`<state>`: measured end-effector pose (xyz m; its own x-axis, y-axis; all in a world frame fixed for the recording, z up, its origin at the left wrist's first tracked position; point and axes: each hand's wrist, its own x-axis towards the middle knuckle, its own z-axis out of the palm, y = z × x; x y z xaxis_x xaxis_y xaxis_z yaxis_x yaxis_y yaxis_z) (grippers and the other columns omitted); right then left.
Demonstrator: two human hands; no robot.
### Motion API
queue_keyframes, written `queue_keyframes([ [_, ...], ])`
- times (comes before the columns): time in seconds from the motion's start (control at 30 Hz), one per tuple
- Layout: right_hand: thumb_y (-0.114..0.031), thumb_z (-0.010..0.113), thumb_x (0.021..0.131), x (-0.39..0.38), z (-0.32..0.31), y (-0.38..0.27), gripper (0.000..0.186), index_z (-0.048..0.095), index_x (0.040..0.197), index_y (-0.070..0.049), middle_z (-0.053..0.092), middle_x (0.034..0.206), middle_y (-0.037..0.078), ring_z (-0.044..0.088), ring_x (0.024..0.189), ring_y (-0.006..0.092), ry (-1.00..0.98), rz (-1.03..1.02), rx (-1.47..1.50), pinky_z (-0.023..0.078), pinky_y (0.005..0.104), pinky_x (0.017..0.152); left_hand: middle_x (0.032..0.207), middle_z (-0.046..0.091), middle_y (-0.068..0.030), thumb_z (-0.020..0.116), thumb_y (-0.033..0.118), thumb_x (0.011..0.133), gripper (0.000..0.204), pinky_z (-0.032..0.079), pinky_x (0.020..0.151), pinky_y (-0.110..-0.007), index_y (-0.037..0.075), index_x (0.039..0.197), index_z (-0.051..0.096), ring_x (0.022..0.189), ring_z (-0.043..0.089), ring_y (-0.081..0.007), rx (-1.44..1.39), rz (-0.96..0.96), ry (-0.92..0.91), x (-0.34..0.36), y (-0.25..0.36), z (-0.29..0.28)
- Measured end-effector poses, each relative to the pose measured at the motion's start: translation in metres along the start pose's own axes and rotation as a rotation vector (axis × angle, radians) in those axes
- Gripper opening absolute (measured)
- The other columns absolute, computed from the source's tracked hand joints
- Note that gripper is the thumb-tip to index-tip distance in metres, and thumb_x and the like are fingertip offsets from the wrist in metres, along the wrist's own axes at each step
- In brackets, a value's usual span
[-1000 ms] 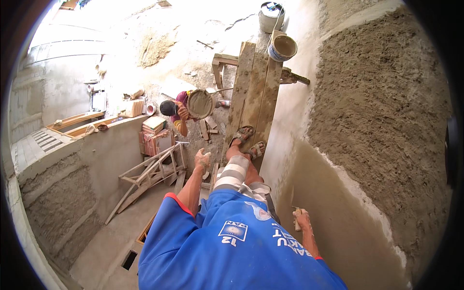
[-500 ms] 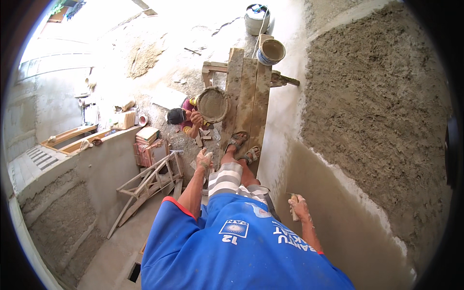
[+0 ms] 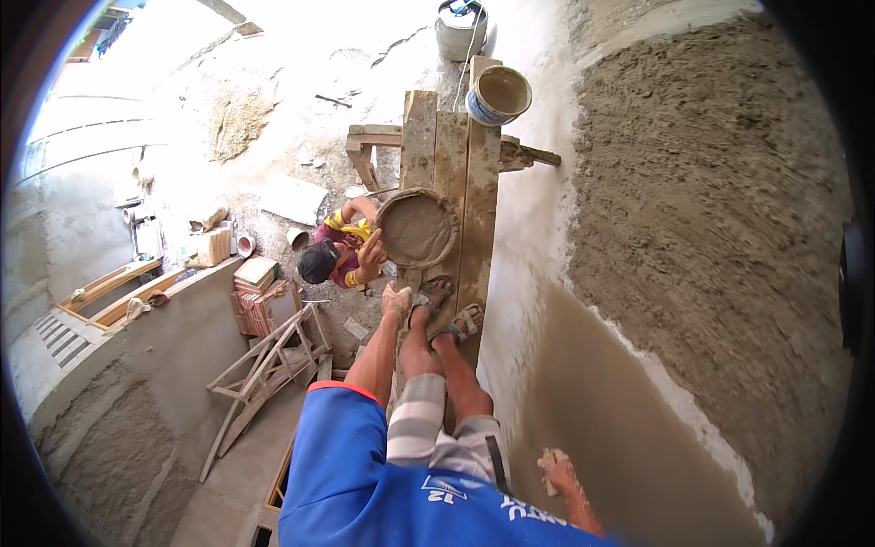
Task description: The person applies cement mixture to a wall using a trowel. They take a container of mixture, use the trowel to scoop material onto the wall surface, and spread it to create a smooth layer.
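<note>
My left hand [image 3: 396, 299] reaches forward, bare and smeared with mortar, its fingers apart and just short of a round basin [image 3: 379, 239] full of wet grey mortar. A co-worker in a dark cap [image 3: 318, 263] stands below the plank platform and supports the basin at its left side; one of their hands [image 3: 371, 251] shows at the rim. Low on the right, my right hand [image 3: 560, 472] is closed round the pale wooden handle of a trowel [image 3: 549, 463], beside the smooth wet plaster. The trowel's blade is mostly hidden.
My sandalled feet stand on a narrow plank platform [image 3: 478, 196]. A mortar bucket [image 3: 499, 98] sits at its far end, with a larger pail [image 3: 460, 36] beyond. Along the right runs a rough plastered wall [image 3: 693, 201]. Stacked tiles [image 3: 260, 287] and a wooden frame [image 3: 273, 360] lie lower left.
The co-worker's basin has come nearer and lies over the planks. My left hand has stretched forward towards it. My right hand, still round the trowel, has dropped lower in view.
</note>
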<state>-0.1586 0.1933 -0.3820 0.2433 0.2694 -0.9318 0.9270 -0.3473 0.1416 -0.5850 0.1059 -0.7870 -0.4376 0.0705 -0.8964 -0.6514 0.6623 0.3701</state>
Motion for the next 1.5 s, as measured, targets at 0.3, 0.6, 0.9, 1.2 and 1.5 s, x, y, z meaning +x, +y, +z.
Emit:
queue_keyframes([
  [0.3,-0.016,0.067,0.085,0.052,0.037,-0.007,0.048,0.052,0.126,0.003,0.065,0.084,0.015,0.063,0.055,0.0186,-0.054,0.117,0.078,0.051,0.0324,0.048,0.121,0.056,-0.0267,0.060,0.026,0.084,0.059,0.047,0.092,-0.048,0.002,0.136,0.044,0.111,0.055,-0.0395,0.874,0.520,0.507,0.114,0.103,0.010],
  [0.6,-0.016,0.069,0.083,0.057,0.044,-0.022,0.047,0.053,0.124,0.003,0.065,0.088,0.014,0.062,0.055,0.0180,-0.058,0.092,0.201,0.051,0.0320,0.050,0.105,0.062,-0.0289,0.055,0.025,0.087,0.033,0.048,0.084,-0.049,-0.002,0.106,0.056,0.096,0.061,-0.0437,0.730,0.498,0.418,0.118,0.113,0.016],
  [0.9,-0.019,0.068,0.084,0.039,0.052,0.002,0.051,0.051,0.127,0.002,0.065,0.079,0.011,0.062,0.056,0.0163,-0.005,0.057,0.336,0.051,0.0315,0.048,0.060,0.059,-0.0086,0.065,0.026,0.086,0.030,0.045,0.046,-0.036,-0.002,0.075,0.062,0.049,0.058,-0.0195,0.163,0.246,0.021,0.111,0.129,0.081],
  [1.2,-0.022,0.069,0.084,0.038,0.076,0.048,0.051,0.054,0.124,0.003,0.067,0.089,0.015,0.067,0.062,0.0222,0.144,0.076,0.213,0.057,0.0336,0.055,0.055,0.041,-0.0032,0.061,0.018,0.080,0.020,0.029,0.041,-0.035,0.012,0.068,0.047,0.042,0.038,-0.0170,-0.208,0.036,-0.089,0.128,0.278,0.101],
  [1.5,-0.023,0.070,0.085,0.057,0.092,0.075,0.051,0.053,0.128,0.000,0.068,0.080,0.008,0.061,0.057,0.0129,0.003,0.165,0.390,0.051,0.0313,0.048,0.057,0.045,-0.0036,0.066,0.018,0.082,0.021,0.039,0.040,-0.032,0.010,0.070,0.051,0.044,0.045,-0.0163,-0.344,0.286,-0.052,0.156,0.319,0.128],
])
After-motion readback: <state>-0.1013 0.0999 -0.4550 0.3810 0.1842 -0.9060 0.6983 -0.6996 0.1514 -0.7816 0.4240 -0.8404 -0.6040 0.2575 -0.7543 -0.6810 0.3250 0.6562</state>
